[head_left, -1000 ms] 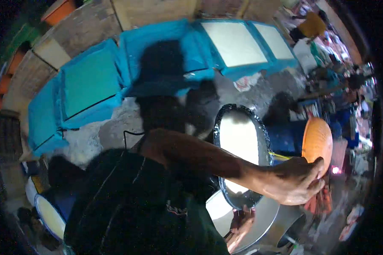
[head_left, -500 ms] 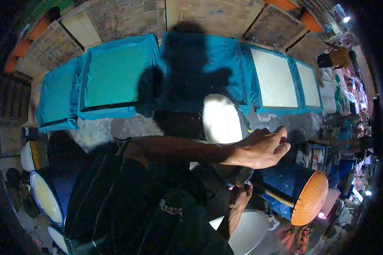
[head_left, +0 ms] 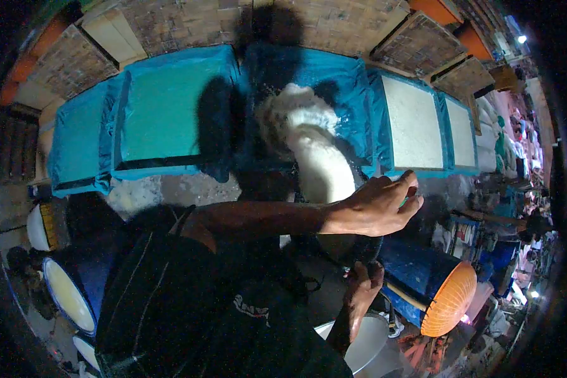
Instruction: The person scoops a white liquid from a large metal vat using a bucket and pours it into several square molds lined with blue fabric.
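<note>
White liquid [head_left: 324,167] streams from a dark bucket [head_left: 340,247], mostly hidden beneath my left forearm, into a tray lined with blue cloth [head_left: 353,82]. My left hand [head_left: 378,205] stretches across above the bucket with its fingers closed. A small green piece, apparently the bucket's handle grip, shows between thumb and fingers. Lower down, my right hand [head_left: 362,286] grips the bucket's near end, which lies tilted toward the tray. Where the stream lands, the liquid splashes and spreads over the cloth.
More cloth-lined trays stand alongside: green-looking ones [head_left: 170,107] at left, white-filled ones [head_left: 412,126] at right. Blue drums [head_left: 416,271] flank me, with an orange basket [head_left: 450,299] on the right one. A pale basin [head_left: 368,343] sits below my right arm. Woven panels [head_left: 334,25] line the back.
The liquid, earlier bunched at the bucket's mouth, now reaches the tray and splashes there. My right hand has risen slightly; my left hand has shifted a little.
</note>
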The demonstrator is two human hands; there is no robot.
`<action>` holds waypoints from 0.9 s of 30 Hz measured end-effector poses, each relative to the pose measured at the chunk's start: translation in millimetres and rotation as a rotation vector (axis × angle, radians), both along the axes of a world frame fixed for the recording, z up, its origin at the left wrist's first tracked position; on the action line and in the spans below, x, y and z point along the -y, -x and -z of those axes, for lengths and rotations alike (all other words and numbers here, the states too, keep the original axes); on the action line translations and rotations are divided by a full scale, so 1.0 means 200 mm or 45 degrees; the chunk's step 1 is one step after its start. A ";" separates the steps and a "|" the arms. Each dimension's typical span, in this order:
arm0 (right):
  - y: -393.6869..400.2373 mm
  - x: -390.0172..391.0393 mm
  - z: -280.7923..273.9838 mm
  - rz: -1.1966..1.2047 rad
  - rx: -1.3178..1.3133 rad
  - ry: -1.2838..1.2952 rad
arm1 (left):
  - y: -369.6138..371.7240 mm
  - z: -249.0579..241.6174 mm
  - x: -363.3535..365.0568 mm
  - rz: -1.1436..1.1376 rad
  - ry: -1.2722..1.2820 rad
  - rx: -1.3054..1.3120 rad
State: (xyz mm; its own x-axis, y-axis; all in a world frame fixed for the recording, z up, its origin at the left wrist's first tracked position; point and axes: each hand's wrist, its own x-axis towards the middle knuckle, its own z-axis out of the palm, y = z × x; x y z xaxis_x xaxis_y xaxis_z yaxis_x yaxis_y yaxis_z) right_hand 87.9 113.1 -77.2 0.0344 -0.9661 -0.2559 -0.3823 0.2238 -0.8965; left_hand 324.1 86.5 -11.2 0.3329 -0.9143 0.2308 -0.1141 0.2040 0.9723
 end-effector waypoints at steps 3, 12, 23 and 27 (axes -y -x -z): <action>-0.04 -0.01 0.00 0.058 0.026 0.072 | -0.03 -0.02 0.00 0.104 -0.147 -0.030; -0.26 0.00 -0.10 0.107 0.285 -0.060 | -0.03 0.09 0.03 0.005 -0.008 0.029; -0.49 0.03 -0.15 0.069 0.292 -0.015 | -0.10 0.17 0.01 0.055 -0.036 0.030; -0.53 0.06 -0.14 0.045 0.359 -0.029 | -0.15 0.15 -0.03 0.112 -0.048 0.212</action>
